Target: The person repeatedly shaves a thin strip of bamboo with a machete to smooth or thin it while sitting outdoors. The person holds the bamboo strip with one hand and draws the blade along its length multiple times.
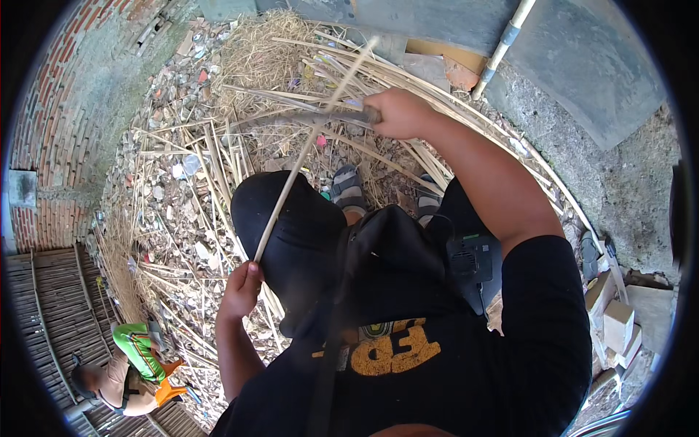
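Observation:
A long, pale bamboo strip (291,178) slants up and away in front of me, its lower end pinched in my left hand (241,290) beside my knee. My right hand (402,114) is closed around the handle of a long-bladed knife (295,119), much like a machete. The dark blade points left, roughly level, and crosses the strip in its upper part. From here I cannot tell whether edge and strip touch. The strip's far end sticks out free beyond the blade, slightly blurred. Below the strip are my dark-clothed knees and sandaled feet (348,188).
Cut bamboo strips (408,76) lie in a loose pile ahead, beside a heap of dry shavings (258,54). Rubble litters the ground. A pole (502,51) leans by a grey panel (575,65). At lower left another person (135,371) sits. Wooden blocks (619,325) stand at right.

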Demonstrator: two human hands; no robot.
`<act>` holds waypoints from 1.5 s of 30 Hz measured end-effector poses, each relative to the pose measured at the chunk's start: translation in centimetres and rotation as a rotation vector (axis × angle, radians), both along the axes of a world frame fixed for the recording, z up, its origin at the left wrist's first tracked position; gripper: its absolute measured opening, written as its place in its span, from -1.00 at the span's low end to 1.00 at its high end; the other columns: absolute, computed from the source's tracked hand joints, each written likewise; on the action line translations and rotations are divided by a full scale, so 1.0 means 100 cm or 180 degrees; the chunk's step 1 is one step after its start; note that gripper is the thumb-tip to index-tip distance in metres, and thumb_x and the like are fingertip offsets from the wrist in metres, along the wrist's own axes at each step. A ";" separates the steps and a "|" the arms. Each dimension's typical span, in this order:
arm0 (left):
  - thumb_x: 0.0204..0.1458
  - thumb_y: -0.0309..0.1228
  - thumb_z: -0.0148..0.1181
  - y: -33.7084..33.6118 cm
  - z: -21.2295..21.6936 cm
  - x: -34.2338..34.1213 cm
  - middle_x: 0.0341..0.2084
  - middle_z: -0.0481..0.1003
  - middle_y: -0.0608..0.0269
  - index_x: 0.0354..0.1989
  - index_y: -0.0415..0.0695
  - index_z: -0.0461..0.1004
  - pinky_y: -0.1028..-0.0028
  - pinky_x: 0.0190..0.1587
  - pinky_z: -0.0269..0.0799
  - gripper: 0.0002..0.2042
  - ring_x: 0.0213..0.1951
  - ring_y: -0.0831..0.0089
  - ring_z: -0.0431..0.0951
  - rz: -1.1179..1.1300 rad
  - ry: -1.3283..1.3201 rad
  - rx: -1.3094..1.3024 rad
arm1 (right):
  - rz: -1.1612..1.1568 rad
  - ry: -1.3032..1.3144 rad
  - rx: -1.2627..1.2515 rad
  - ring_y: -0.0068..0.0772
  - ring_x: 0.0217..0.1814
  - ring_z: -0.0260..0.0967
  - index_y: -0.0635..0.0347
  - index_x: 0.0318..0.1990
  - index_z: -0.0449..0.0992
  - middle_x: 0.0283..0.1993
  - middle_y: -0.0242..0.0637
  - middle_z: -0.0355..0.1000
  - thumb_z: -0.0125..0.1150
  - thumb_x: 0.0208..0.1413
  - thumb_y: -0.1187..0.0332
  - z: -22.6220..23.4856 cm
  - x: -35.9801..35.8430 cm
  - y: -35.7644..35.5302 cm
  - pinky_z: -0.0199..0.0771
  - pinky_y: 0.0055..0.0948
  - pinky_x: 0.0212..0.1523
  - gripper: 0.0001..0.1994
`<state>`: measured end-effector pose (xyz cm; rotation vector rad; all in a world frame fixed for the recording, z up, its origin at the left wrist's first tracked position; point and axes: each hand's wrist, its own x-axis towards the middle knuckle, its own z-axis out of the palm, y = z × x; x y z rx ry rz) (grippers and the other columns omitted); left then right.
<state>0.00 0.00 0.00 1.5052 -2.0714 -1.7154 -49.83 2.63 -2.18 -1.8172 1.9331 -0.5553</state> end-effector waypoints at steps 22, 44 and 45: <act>0.42 -0.21 -0.14 0.019 0.010 -0.021 -0.69 0.40 0.05 -0.46 -0.29 0.41 0.28 -0.46 0.29 -0.56 -0.60 0.28 0.41 -0.0354 -0.0377 -0.1645 | 0.0264 0.0095 -0.0148 -0.02 -0.25 0.57 0.15 -0.23 0.57 -0.32 -0.09 0.58 0.27 -0.05 0.31 0.017 0.013 -0.002 0.54 -0.09 -0.19 -0.78; 0.43 -0.14 -0.15 0.013 0.008 -0.015 -0.67 0.39 0.23 -0.45 -0.25 0.42 0.38 -0.43 0.28 -0.52 -0.53 0.49 0.36 -0.0225 -0.0279 -0.1226 | -0.0447 0.0507 -0.0062 -0.02 -0.14 0.57 0.04 -0.19 0.54 -0.29 -0.14 0.58 0.27 -0.03 0.31 0.030 -0.005 0.000 0.55 -0.01 -0.12 -0.78; 0.43 -0.14 -0.15 0.013 0.009 -0.018 -0.67 0.39 0.22 -0.45 -0.25 0.42 0.37 -0.43 0.28 -0.52 -0.53 0.48 0.36 -0.0232 -0.0341 -0.1260 | -0.0411 0.0590 -0.0019 -0.02 -0.14 0.57 0.04 -0.17 0.55 -0.28 -0.14 0.58 0.28 -0.03 0.31 0.034 -0.002 0.001 0.55 -0.01 -0.12 -0.77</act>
